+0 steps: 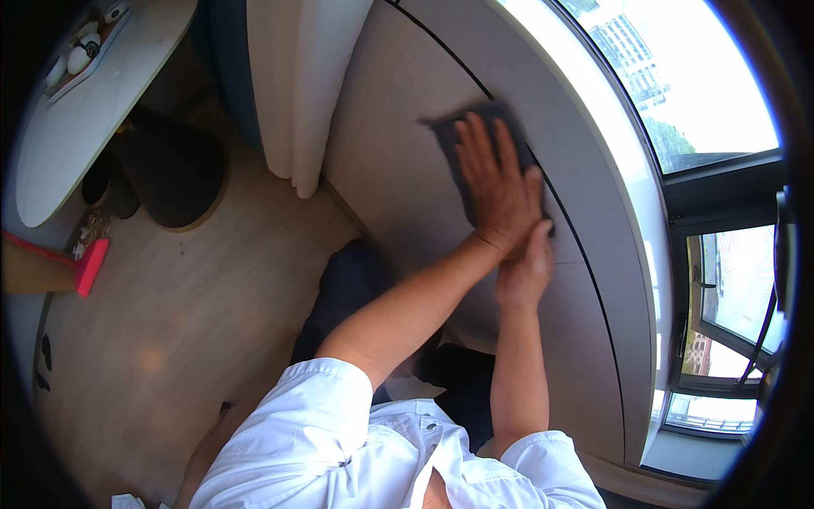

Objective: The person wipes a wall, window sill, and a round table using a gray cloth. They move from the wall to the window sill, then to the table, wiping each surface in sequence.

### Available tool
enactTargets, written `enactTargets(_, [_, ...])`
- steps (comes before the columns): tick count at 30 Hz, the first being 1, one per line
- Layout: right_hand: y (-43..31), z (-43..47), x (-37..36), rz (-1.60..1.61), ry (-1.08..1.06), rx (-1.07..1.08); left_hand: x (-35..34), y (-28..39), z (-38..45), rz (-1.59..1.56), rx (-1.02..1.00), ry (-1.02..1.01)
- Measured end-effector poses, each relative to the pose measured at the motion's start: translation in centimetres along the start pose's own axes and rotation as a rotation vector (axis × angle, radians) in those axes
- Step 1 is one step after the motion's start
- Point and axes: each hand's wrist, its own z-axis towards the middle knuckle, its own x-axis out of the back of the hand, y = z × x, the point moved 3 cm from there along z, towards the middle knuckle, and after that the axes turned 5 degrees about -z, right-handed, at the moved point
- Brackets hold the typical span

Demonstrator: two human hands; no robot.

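My left hand (499, 181) lies flat, fingers a little apart, on a dark grey cloth (448, 137) against the light cabinet front (394, 127) below the window. Close beneath it, at the wrist, is my right hand (528, 264), its fingertips by the cloth's lower corner; whether it grips the cloth is hidden. Both forearms reach up from short white sleeves, and which arm belongs to which side is judged by the sleeves: the arm from the picture's left carries the upper hand. A dark gap (572, 223) runs along the cabinet front beside the cloth.
A window sill (636, 191) and an open window pane (738, 286) are at the right. White curtains (299, 83) hang beside the cabinet. At the left are a pale table (95, 127) with a tray (89, 67), a dark round pedestal (172, 172) and a red-edged dustpan or broom part (92, 267).
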Motion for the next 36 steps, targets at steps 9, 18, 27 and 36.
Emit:
enactTargets(9, [5.6, -0.6, 2.0, -0.665, 0.091, -0.251, -0.4, -8.2, -4.4, -0.079, 0.132, 0.075])
enactTargets(18, [16.0, 0.9, 0.2, -1.005, -0.076, -0.44, -2.7, -24.0, -10.6, -0.277, 1.104, 0.132])
enactTargets(27, [5.3, -3.7, 3.2, -0.293, 0.209, -0.113, -0.2, -7.3, -10.6, -0.08, 0.052, -0.162])
enactTargets(36, [8.4, -4.3, 5.9, -0.699, 0.205, -0.29, -2.2, -9.5, -14.4, -0.279, 0.314, -0.077])
